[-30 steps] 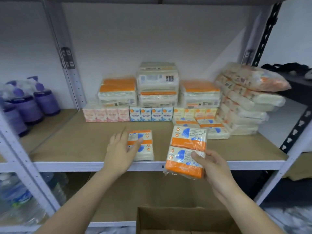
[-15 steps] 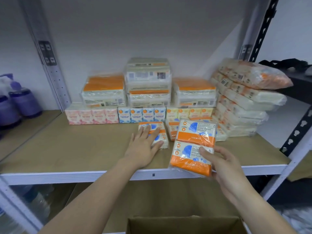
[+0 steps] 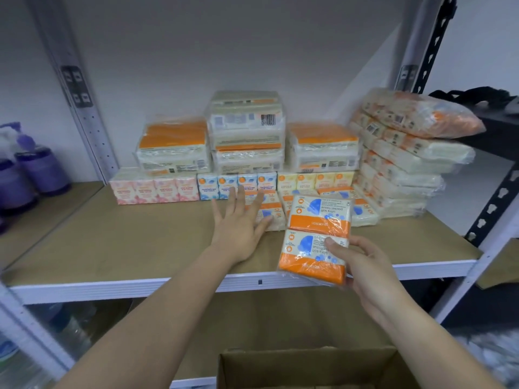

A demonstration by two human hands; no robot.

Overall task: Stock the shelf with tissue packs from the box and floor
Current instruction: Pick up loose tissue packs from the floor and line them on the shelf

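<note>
Shelf [image 3: 118,242]: left hand [image 3: 238,220] flat on pack [image 3: 271,213]; right hand [image 3: 365,270] grips 2-pack [image 3: 314,237].

Even, soft indoor light fills the scene, with faint shadows. Glare glints off the plastic wrap of the stacked packs [image 3: 415,119]. Wide-angle distortion bends the shelf posts [image 3: 84,119]; edges look blurred.

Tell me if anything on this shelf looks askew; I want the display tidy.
The tall stack of clear-wrapped cream tissue bundles at the shelf's right end leans; its top orange-ended bundle tilts and overhangs the edge. The other rows sit square.
</note>
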